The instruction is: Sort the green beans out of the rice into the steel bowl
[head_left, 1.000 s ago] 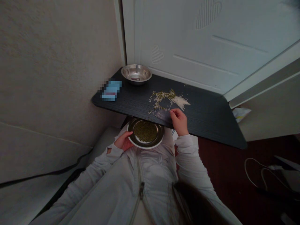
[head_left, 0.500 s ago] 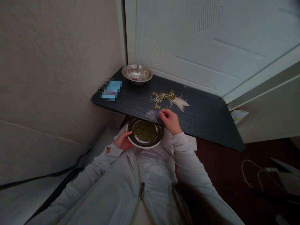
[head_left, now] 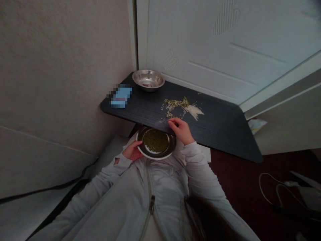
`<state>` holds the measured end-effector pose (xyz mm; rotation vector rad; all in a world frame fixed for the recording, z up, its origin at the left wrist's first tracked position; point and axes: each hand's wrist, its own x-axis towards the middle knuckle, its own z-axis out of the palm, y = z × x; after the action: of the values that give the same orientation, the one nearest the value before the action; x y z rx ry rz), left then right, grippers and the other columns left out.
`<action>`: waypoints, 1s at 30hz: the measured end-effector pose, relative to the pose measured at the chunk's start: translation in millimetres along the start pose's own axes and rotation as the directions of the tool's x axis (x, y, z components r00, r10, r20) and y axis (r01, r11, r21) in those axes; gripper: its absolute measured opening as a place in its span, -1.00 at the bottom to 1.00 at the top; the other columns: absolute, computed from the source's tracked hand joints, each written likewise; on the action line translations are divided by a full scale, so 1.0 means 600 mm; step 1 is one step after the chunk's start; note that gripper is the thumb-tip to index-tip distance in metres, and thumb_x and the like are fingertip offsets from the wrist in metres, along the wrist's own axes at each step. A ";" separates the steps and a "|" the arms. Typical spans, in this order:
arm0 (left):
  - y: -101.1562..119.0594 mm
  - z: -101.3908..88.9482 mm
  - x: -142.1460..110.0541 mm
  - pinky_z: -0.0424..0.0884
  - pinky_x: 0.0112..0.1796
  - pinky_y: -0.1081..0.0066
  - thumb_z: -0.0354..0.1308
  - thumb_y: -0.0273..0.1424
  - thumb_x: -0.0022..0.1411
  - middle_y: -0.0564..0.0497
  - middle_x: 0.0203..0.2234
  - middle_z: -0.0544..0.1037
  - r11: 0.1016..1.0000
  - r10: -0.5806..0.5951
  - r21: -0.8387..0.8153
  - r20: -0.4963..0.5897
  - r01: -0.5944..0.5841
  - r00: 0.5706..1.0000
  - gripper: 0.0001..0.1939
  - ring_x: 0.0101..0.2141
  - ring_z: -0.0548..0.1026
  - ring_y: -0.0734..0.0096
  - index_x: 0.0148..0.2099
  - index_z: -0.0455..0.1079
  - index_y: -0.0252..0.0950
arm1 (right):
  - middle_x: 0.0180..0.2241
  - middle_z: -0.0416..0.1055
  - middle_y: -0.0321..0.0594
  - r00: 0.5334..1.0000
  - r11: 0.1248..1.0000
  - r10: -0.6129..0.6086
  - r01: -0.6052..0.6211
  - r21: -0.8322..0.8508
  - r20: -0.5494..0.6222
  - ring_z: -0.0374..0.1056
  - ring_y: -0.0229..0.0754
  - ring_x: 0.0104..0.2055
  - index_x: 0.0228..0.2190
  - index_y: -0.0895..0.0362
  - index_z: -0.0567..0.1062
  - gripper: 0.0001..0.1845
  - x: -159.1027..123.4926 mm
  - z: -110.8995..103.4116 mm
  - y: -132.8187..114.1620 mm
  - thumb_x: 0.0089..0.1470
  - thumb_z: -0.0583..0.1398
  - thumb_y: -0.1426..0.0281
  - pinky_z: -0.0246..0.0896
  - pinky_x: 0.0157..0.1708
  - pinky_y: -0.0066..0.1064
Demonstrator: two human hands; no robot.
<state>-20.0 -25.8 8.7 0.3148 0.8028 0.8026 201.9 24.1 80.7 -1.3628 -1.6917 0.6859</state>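
Observation:
My left hand (head_left: 133, 151) grips the left rim of a metal bowl (head_left: 172, 147) held at my lap, partly under the table's front edge. Small green beans (head_left: 155, 140) cover much of its bottom. My right hand (head_left: 183, 130) is at the table's front edge, thumb and fingers pinched together. A thin see-through piece (head_left: 162, 124), like clear plastic, shows faintly beside those fingertips. Just beyond them, green beans mixed with pale grains (head_left: 173, 104) are scattered on the dark table (head_left: 218, 127), next to a heap of white grains (head_left: 194, 111).
Another metal bowl (head_left: 148, 80) stands at the table's back left. A blurred-out blue packet (head_left: 121, 96) lies near the left end. Behind the table is a white door (head_left: 190, 40), with a wall on the left. White cables (head_left: 262, 187) lie on the floor at right.
My right hand has shifted slightly left along the table edge, and the see-through piece by its fingertips shows less clearly. My left hand keeps its grip on the bowl.

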 end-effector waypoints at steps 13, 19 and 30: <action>0.005 0.012 -0.006 0.33 -0.03 0.17 -0.03 -0.46 0.13 -0.01 -0.43 0.64 0.999 -0.034 -0.016 -0.074 0.033 0.997 -0.60 -0.14 0.51 0.20 0.03 0.34 -0.32 | -0.59 0.25 -0.36 0.925 0.980 0.195 -0.166 0.113 -0.327 0.15 -0.29 -0.52 -0.47 0.14 0.41 -0.76 -0.012 -0.080 0.051 -0.09 0.13 0.21 0.06 -0.46 -0.43; 0.004 0.007 -0.004 0.33 -0.03 0.17 0.01 -0.44 0.11 -0.06 -0.34 0.64 1.000 -0.023 -0.008 -0.047 0.022 0.999 -0.53 -0.09 0.48 0.17 0.10 0.27 -0.32 | -0.56 0.30 -0.33 0.939 0.986 0.167 -0.160 0.048 -0.300 0.20 -0.26 -0.49 -0.45 0.14 0.42 -0.74 -0.013 -0.073 0.051 -0.06 0.11 0.20 0.08 -0.43 -0.41; 0.004 0.003 -0.004 0.33 -0.06 0.16 0.04 -0.47 0.07 -0.10 -0.34 0.63 0.999 -0.041 -0.010 -0.038 0.041 0.998 -0.54 -0.11 0.48 0.14 0.06 0.30 -0.37 | -0.56 0.33 -0.31 0.926 0.975 0.220 -0.202 0.089 -0.308 0.21 -0.24 -0.47 -0.47 0.14 0.42 -0.70 -0.010 -0.069 0.053 -0.08 0.10 0.15 0.08 -0.40 -0.42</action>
<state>-21.1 -25.6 12.5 0.2748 0.8382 0.7757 253.7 22.9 73.6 -1.5395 -1.2758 0.5917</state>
